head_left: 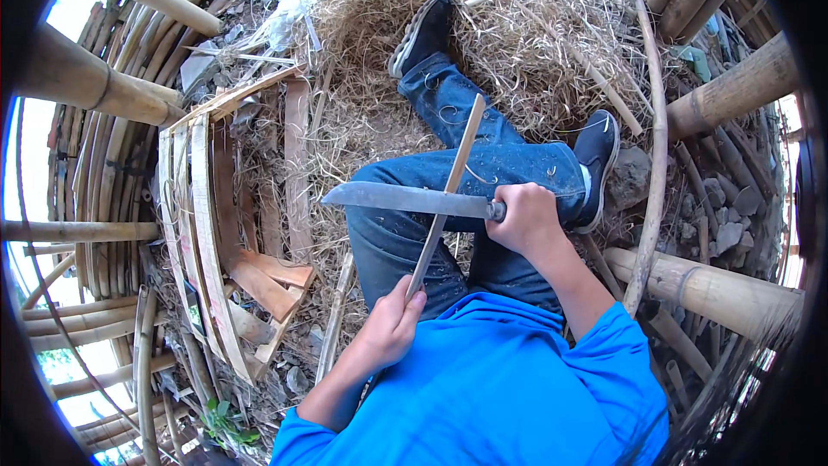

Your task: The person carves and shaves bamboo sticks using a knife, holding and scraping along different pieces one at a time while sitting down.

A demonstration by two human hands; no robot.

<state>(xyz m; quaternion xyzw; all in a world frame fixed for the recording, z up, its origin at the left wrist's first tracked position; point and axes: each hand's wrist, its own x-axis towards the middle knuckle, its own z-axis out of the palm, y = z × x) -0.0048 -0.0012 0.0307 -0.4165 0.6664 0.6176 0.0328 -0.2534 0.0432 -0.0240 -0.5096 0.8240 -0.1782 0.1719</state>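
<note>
My right hand [524, 217] is closed round the dark handle of a large knife [397, 198], its broad grey blade pointing left above my thighs. The blade lies across a thin bamboo strip [464, 143], touching it at about mid-length. Fingers wrapped round the strip's lower end, my left hand [392, 325] keeps it slanting up and away from me. The strip's far end is free, over my jeans [379, 246]. Small pale shavings are scattered on the denim and one curl hangs near the strip.
A heap of dry shavings [543, 60] covers the ground round my shoes. At left stands a wooden crate frame [203, 207] with loose boards. Thick bamboo poles [707, 285] jut in from the right, near a long thin pole [657, 138] and stones [729, 237]. Stacked bamboo [112, 147] lines the left.
</note>
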